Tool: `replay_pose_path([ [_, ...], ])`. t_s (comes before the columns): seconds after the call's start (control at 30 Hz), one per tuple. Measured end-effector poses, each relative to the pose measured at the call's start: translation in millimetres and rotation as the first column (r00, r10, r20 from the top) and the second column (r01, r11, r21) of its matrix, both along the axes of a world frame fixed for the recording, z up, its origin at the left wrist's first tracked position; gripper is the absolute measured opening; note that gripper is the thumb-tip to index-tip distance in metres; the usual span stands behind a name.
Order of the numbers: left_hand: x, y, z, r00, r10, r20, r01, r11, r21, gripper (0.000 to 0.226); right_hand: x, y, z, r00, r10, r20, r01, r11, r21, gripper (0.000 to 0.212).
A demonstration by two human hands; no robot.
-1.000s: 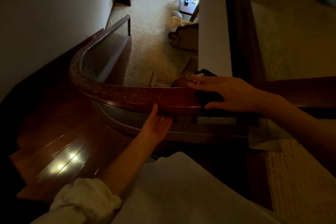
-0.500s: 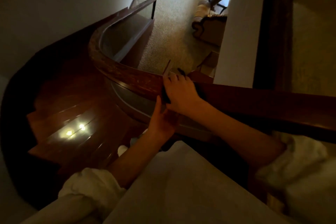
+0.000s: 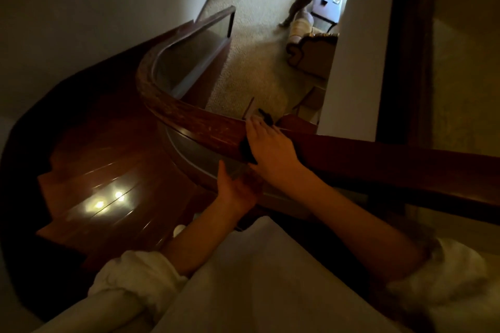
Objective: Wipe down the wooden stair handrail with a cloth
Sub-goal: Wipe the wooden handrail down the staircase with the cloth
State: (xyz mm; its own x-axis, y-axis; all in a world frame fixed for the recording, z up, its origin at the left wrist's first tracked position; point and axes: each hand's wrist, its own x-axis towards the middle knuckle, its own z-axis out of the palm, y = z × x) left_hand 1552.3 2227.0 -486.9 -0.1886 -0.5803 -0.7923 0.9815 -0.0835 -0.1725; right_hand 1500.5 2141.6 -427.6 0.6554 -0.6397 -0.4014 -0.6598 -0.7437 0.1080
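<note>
The wooden stair handrail [image 3: 194,119] curves from the upper middle down to the right edge, dark reddish brown. My right hand [image 3: 270,146] lies flat across the top of the rail and presses a dark cloth [image 3: 247,150] onto it; only the cloth's edges show, at the fingertips and under the palm. My left hand [image 3: 236,192] is just below the rail, under the right hand, fingers pointing up against the rail's near side and the glass panel beneath it.
Glossy wooden steps [image 3: 108,197] wind down on the left beside a pale wall. Past the rail is a drop to a carpeted floor [image 3: 251,62] with an armchair [image 3: 313,54], a small table [image 3: 331,0] and a person standing beside it. A white pillar [image 3: 351,62] rises at right.
My right hand has slid the cloth leftward along the rail, from the straight section near the pillar to the start of the curve. The left hand stayed under the rail. A person came into view below.
</note>
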Motion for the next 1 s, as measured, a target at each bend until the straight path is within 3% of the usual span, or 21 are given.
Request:
replay_pose_path([
  [0.13, 2.0, -2.3, 1.8, 0.997, 0.034, 0.074, -0.037, 0.998, 0.041, 0.075, -43.6, -2.0, 23.0, 1.0, -0.021, 0.001, 0.021, 1.0, -0.004, 0.087],
  [0.33, 25.8, 2.4, 3.3, 0.998, 0.025, -0.062, -0.022, 0.998, 0.053, 0.073, 53.8, -11.3, -29.2, 1.0, -0.017, -0.021, 0.02, 0.991, 0.133, 0.074],
  [0.5, 27.5, 2.8, 3.8, 0.999, 0.004, -0.054, -0.002, 0.999, 0.035, 0.084, -2.8, 5.1, -6.4, 0.998, -0.008, 0.065, 0.006, 0.999, 0.034, 0.073],
  [0.6, 26.4, 3.3, 6.3, 0.999, 0.017, -0.046, -0.014, 0.999, 0.048, 0.088, -0.5, -8.2, -2.7, 0.999, -0.008, 0.047, 0.005, 0.997, 0.072, 0.076],
  [0.77, 28.2, 1.5, -0.4, 0.999, 0.009, -0.038, -0.008, 1.0, 0.017, 0.062, 44.2, -8.8, -24.5, 0.999, -0.014, 0.049, 0.009, 0.993, 0.115, 0.075],
  [0.87, 27.0, -0.7, 0.5, 0.998, -0.004, -0.058, 0.004, 1.0, 0.011, 0.08, -2.2, 2.4, -7.5, 0.996, -0.035, 0.081, 0.031, 0.998, 0.052, 0.077],
  [1.0, 20.1, -2.5, -1.5, 1.0, -0.001, -0.026, 0.003, 0.998, 0.058, 0.085, -15.5, -5.7, 3.6, 0.995, -0.049, 0.081, 0.045, 0.998, 0.054, 0.078],
])
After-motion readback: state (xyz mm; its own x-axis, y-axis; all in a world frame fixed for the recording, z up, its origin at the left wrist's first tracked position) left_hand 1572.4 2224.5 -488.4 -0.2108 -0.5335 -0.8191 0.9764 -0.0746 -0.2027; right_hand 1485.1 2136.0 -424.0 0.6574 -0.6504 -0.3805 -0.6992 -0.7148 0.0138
